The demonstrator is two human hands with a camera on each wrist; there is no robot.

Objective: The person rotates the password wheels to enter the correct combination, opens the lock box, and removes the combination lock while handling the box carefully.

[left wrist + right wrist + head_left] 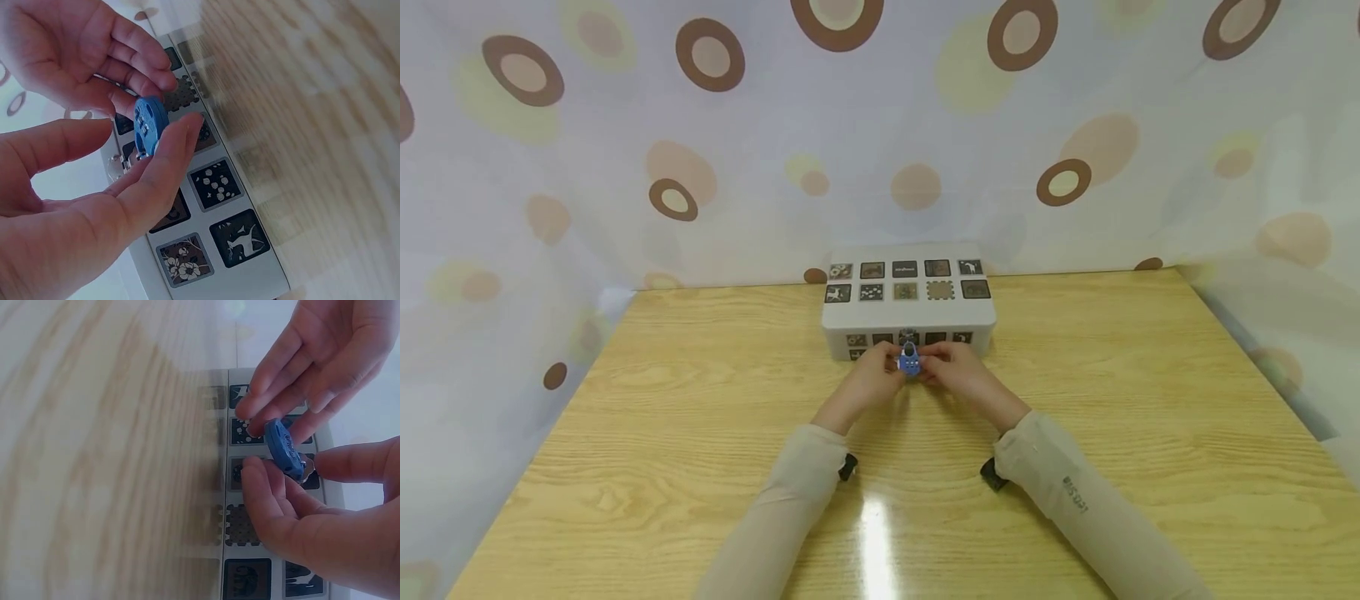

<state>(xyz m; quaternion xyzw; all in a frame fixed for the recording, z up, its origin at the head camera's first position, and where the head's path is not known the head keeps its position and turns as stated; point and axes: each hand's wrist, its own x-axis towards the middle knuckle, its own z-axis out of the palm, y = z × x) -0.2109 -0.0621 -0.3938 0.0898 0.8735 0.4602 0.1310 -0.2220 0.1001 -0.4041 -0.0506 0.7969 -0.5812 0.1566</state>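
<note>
A small blue combination padlock [909,362] is at the front latch of a white box [910,312], with metal parts beside it. My right hand [319,515] has its fingers bent around one side of the padlock, the thumb tip at the metal piece by the shackle. On the other side, my left hand [106,194] lays loosely extended fingers along the blue body [150,125]; its thumb stands apart from the padlock. Parts of the shackle and latch are hidden behind the fingers.
Dark square pictures of flowers and animals decorate the box lid and front. The box stands on a wooden table [700,400] against a patterned curtain [865,125]. Each sleeved wrist has a black strap piece [992,475].
</note>
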